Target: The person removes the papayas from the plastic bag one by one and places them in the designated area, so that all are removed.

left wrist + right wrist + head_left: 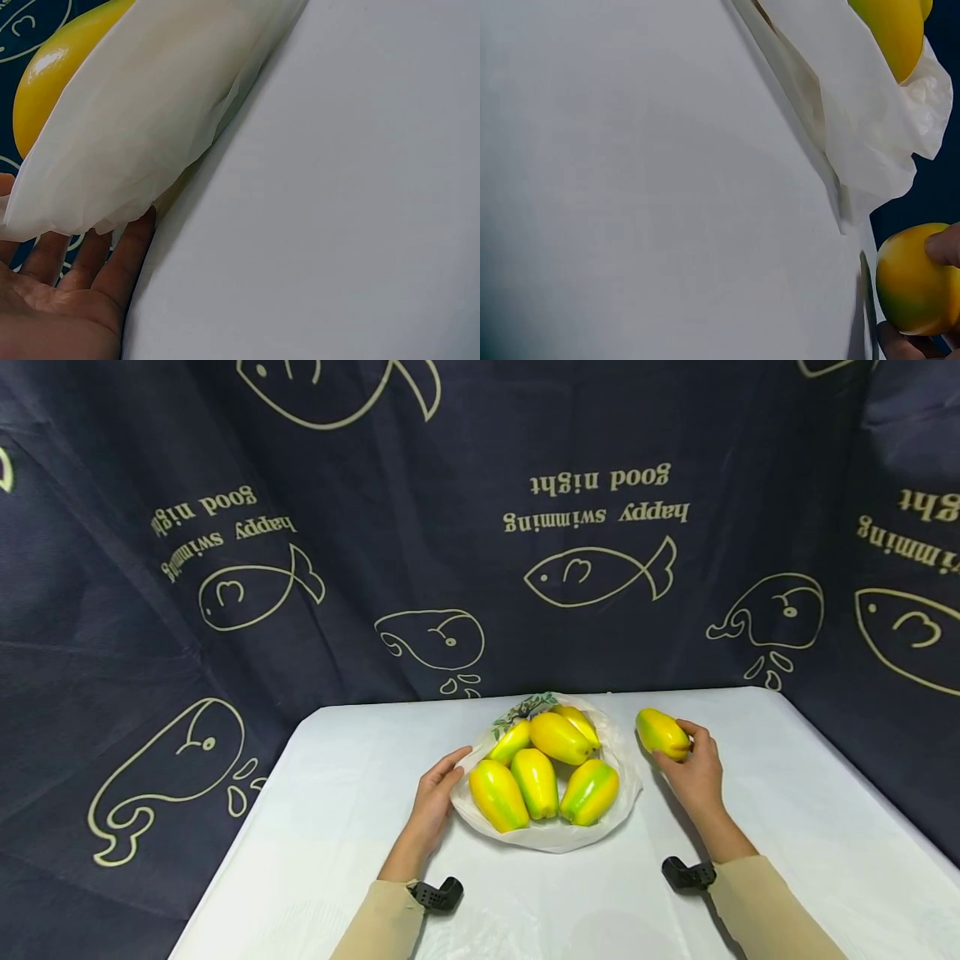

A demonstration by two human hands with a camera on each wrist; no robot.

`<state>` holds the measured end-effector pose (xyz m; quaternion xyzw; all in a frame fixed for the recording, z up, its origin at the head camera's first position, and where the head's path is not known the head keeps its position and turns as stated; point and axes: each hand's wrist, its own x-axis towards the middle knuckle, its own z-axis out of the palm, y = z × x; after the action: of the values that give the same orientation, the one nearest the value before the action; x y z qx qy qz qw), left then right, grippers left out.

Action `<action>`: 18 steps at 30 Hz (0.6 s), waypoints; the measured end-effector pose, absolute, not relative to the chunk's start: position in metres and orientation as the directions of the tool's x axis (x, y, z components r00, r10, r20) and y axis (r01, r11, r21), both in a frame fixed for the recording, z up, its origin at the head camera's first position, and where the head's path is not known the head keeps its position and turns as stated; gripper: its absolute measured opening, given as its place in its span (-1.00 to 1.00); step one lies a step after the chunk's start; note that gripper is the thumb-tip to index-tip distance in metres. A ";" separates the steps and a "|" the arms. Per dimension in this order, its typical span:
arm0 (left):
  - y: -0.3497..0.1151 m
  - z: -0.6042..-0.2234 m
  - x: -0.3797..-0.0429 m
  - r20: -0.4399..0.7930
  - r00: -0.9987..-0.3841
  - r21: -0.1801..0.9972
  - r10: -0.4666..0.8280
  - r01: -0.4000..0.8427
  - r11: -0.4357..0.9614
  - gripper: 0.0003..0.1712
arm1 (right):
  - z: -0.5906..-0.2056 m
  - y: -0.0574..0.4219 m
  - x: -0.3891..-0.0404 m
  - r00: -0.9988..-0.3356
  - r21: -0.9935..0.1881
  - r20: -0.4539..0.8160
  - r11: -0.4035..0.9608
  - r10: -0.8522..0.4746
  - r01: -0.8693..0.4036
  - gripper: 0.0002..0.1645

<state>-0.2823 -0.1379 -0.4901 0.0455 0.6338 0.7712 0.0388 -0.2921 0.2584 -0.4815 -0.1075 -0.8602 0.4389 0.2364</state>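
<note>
A white plastic bag [551,837] with a green leaf print lies wide-mouthed on the table, several yellow-green papayas [498,795] inside it. At the bag's left side my left hand [433,797] rests with extended fingers against the plastic; in the left wrist view the bag's edge partly covers those fingers [124,262]. To the right of the bag, my right hand [697,768] grips a single papaya [660,733] between thumb and fingers. The right wrist view shows the thumb on that papaya [911,281], with part of the hand cut off by the frame.
A white-covered table [337,802] extends around the bag. Behind it hangs a dark blue cloth [480,527] printed with fish, whales and lettering. Black bands with camera-like units [438,895] sit on both wrists.
</note>
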 end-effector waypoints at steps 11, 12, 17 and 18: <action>-0.138 -0.492 -0.283 0.032 -0.992 0.983 0.119 0.010 -0.182 -0.53 | -0.484 0.259 -0.299 -0.877 -0.812 0.268 0.584 0.398 0.017 -0.15; -0.138 -0.493 -0.283 0.031 -0.992 0.983 0.119 0.009 -0.182 -0.53 | -0.485 0.259 -0.299 -0.880 -0.812 0.259 0.583 0.397 0.024 -0.15; -0.139 -0.494 -0.284 0.033 -0.992 0.985 0.125 0.011 -0.170 -0.52 | -0.485 0.260 -0.300 -0.883 -0.812 0.238 0.581 0.405 0.048 -0.12; -0.139 -0.494 -0.284 0.032 -0.992 0.985 0.125 0.010 -0.172 -0.52 | -0.485 0.260 -0.300 -0.883 -0.811 0.237 0.583 0.406 0.050 -0.12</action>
<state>-0.2836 -0.1389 -0.4941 0.0524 0.6421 0.7639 0.0377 -0.2999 0.2597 -0.4852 -0.1317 -0.8661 0.4375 0.2031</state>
